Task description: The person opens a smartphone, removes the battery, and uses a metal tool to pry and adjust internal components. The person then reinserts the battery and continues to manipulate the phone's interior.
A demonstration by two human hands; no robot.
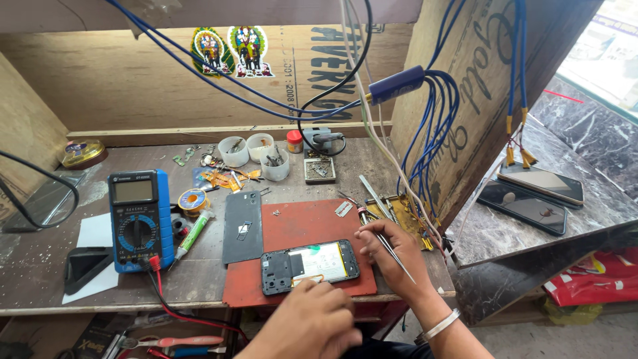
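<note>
Head view: toward the back edge of the counter [40, 266] stand 3 small white cups [256, 151], each holding small metal parts too tiny to tell apart, with a red-capped jar [294, 141] just beside them. A square metal tray [319, 169] next to them carries more small parts.

The right hand [392, 256] is closed in a pinch on a pair of tweezers [393, 251], whose tips point toward the front right corner. Its fingertips [362, 234] sit just beside the right end of the opened phone [309, 265].

The left hand [312, 326] is curled at the front edge, its knuckles touching the phone's near side; what it grasps, if anything, I cannot tell.

The phone lies back-off on a red mat [299, 226] near the front edge, between the 2 hands. Its dark back cover [242, 226] lies just to the left, partly on the mat. A blue multimeter [138, 216] rests further left, well apart from both hands.
</note>
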